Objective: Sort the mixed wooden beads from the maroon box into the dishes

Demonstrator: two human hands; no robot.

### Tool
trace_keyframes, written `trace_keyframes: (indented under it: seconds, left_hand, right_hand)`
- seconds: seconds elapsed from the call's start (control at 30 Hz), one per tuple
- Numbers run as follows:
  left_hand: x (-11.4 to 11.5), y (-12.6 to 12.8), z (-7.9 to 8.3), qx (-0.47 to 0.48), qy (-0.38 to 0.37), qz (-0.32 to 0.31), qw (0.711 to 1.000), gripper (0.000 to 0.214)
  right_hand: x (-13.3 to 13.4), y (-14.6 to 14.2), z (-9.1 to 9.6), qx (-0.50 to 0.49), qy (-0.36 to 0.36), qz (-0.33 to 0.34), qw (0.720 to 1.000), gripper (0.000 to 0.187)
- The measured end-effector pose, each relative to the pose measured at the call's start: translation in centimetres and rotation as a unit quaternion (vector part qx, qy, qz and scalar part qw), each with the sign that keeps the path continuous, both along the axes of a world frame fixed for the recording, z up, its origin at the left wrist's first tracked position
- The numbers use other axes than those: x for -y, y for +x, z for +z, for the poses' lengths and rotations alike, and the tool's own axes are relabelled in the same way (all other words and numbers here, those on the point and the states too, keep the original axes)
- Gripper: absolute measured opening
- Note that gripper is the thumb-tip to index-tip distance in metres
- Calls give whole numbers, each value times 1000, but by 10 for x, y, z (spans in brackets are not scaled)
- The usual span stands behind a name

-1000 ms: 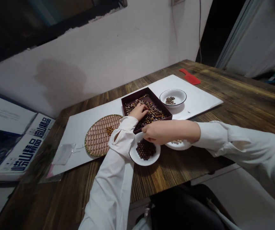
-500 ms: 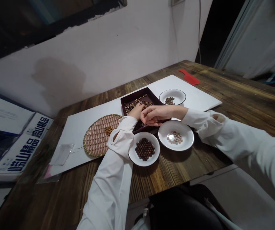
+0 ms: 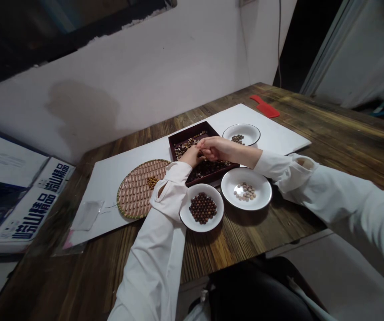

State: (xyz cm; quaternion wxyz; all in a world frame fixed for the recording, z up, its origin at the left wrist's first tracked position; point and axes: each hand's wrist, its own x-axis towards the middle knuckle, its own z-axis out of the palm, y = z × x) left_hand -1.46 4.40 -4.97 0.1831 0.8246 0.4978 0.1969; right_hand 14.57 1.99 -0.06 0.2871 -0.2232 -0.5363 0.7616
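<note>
My left hand (image 3: 192, 156) is over a dark maroon box (image 3: 227, 178) of mixed beads (image 3: 210, 167), its fingers curled and partly covered by my right hand. Whatever may be inside it is hidden. My right hand (image 3: 216, 148) reaches in from the right, its bent fingers closed together against the left hand's fingertips. Any bead between them is too small to make out. Just in front of the box stand a white bowl (image 3: 187, 214) of dark brown beads (image 3: 202, 208) and another white bowl (image 3: 263, 187) with pale beads (image 3: 245, 191).
A third white bowl (image 3: 252, 134) with greyish-brown beads stands behind. Left lies a round woven tray (image 3: 135, 191) with yellow-brown beads (image 3: 152, 182). The white board (image 3: 112, 174) under them carries a clear plastic bag (image 3: 87, 215); a red comb (image 3: 267, 109) lies at the back right.
My right hand has lifted slightly and moved back from the box's near half, uncovering more beads there. The left hand stays in nearly the same place.
</note>
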Motion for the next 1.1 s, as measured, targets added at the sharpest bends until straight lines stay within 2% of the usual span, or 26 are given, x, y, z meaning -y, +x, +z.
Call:
trace_keyframes:
  seconds: [0.1,0.2,0.37,0.73,0.9,1.1]
  left_hand:
    - [6,2,11,-54,-24,12,998,18]
    - [12,5,19,-66,-32,36,997,9]
    - [16,6,21,-61,-28,46,997,8]
    - [12,0,15,-42,-6,60,997,8]
    - [11,1,19,-3,4,78,997,8]
    - [12,3,26,29,54,94,994,6]
  right_hand:
    - [-5,3,0,-35,-53,-26,998,5]
    - [-9,5,-2,-51,-97,-78,991,7]
    - [-9,6,-2,-57,-118,-132,983,13]
    - [-4,7,4,-61,-144,-112,981,8]
    - [-4,6,3,-58,-137,-117,982,8]
    - [-6,6,1,-43,-144,-129,980,10]
